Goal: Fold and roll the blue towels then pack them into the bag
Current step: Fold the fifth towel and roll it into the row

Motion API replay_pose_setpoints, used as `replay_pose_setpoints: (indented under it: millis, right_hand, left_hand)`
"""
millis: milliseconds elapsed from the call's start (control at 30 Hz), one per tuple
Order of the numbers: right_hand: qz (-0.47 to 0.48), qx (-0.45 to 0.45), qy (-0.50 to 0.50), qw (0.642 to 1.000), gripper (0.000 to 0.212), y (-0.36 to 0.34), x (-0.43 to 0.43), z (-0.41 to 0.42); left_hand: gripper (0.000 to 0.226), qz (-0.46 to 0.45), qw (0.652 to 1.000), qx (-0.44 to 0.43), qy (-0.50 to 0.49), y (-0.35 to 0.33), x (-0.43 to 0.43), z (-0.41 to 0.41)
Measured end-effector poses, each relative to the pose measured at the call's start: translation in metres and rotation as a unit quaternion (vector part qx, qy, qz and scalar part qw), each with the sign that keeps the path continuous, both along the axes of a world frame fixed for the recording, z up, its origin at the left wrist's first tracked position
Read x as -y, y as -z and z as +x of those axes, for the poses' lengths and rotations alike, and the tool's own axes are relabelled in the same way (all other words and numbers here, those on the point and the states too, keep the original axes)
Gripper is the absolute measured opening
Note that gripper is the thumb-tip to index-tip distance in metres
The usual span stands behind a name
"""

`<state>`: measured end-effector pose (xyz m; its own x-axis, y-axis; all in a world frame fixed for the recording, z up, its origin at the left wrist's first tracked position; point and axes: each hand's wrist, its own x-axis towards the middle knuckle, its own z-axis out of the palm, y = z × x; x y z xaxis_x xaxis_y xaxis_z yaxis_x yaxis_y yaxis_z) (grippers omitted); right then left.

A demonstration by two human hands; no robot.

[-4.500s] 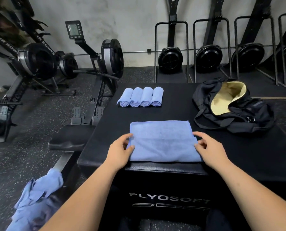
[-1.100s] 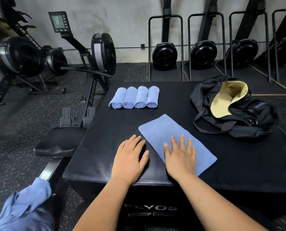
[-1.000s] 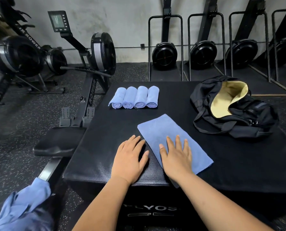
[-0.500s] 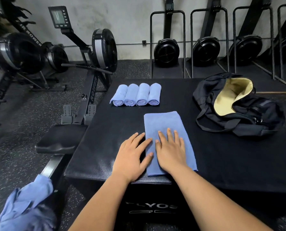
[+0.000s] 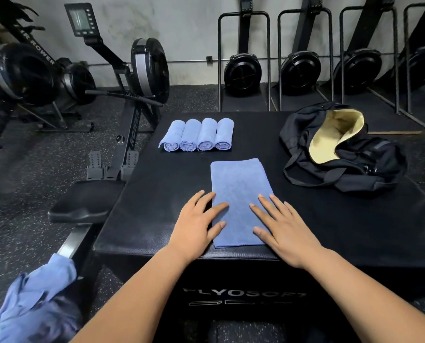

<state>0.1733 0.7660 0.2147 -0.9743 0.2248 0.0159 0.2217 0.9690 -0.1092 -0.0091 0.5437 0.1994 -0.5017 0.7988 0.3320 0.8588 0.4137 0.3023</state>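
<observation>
Four rolled blue towels [image 5: 197, 134] lie side by side at the far left of the black worktop [image 5: 152, 199]. One folded blue towel [image 5: 238, 179] lies flat at the near edge, its long side running near to far. The left hand [image 5: 194, 226] and right hand [image 5: 285, 231] rest flat across its left and right edges, fingers straight; neither grip holds anything. The black bag [image 5: 355, 167] sits open at far right, pale lining showing. Loose blue towels [image 5: 33, 300] are heaped at near left, off the worktop.
</observation>
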Motion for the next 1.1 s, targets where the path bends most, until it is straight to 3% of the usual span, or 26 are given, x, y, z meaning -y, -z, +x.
replay_pose_setpoints:
  millis: [133,267,633,900,1100]
  right_hand:
    - [-0.004,-0.096,-0.023,0.995,0.062,0.002,0.004,0.011]
    - [-0.046,-0.173,-0.062,0.982,0.045,0.003,0.007,0.019]
    - [-0.051,-0.211,-0.052,0.975,0.026,0.004,0.006,0.018]
    - [-0.132,-0.258,-0.007,0.957,0.021,0.010,-0.006,0.013]
    - [-0.145,-0.260,0.004,0.955,0.019,0.011,-0.005,0.013]
  left_hand:
    - [0.044,0.053,0.996,0.070,0.011,-0.003,0.006,0.013]
    - [0.050,0.018,0.999,0.025,0.037,-0.007,0.009,0.020]
    - [0.029,0.046,0.997,0.023,0.051,-0.013,0.010,0.027]
    - [0.044,0.047,0.995,0.020,0.088,-0.018,0.011,0.034]
    - [0.019,0.073,0.994,0.025,0.076,-0.017,0.013,0.035]
